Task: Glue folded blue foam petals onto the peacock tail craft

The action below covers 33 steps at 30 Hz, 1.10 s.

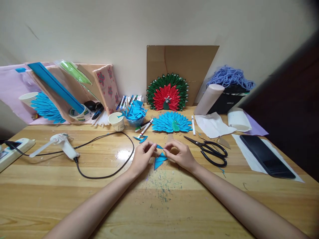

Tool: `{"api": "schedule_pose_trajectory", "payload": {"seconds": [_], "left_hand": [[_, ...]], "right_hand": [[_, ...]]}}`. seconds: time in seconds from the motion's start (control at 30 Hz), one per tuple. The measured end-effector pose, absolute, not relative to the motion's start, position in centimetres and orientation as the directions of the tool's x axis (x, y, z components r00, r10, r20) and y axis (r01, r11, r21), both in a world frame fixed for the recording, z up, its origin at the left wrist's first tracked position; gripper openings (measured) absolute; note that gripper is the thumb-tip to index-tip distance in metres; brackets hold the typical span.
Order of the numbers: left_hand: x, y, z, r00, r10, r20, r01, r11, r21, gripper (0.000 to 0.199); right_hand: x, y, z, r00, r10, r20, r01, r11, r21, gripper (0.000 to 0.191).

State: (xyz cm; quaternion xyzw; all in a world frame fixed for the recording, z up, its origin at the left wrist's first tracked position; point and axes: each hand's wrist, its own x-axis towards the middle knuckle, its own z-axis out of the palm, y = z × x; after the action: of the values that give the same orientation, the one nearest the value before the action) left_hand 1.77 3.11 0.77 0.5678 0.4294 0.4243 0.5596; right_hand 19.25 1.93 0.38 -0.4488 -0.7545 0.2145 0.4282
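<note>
My left hand [144, 156] and my right hand [179, 154] meet over the middle of the table. Between their pinched fingertips is a thin blue strip [159, 146], perhaps folded; its material I cannot make out. Just beneath the fingers lie blue triangular pieces [159, 161]. A few small blue folded pieces [141, 138] rest beyond my left hand. Past both hands lies a fan of blue petals [161, 122] with a green bird shape [175, 125] on it. Black-handled scissors [210, 149] lie partly opened to the right of my right hand.
A hot glue gun [64, 146] with a looping black cord lies at left near a power strip [15, 152]. A bowl of blue pieces [135, 120], a paper cup [116, 121] and markers stand behind. A phone [266, 155] lies right. A red-green peacock [167, 94] leans on cardboard [194, 63].
</note>
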Motion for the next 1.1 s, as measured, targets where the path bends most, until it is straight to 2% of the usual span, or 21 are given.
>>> {"api": "schedule_pose_trajectory", "payload": {"seconds": [1.1], "left_hand": [[1.51,3.48,0.79,0.21,0.978,0.007,-0.004,-0.006,1.0,0.028]], "right_hand": [[19.08,2.01,0.34,-0.243,0.851,0.467,0.508,0.521,-0.686,0.006]]}}
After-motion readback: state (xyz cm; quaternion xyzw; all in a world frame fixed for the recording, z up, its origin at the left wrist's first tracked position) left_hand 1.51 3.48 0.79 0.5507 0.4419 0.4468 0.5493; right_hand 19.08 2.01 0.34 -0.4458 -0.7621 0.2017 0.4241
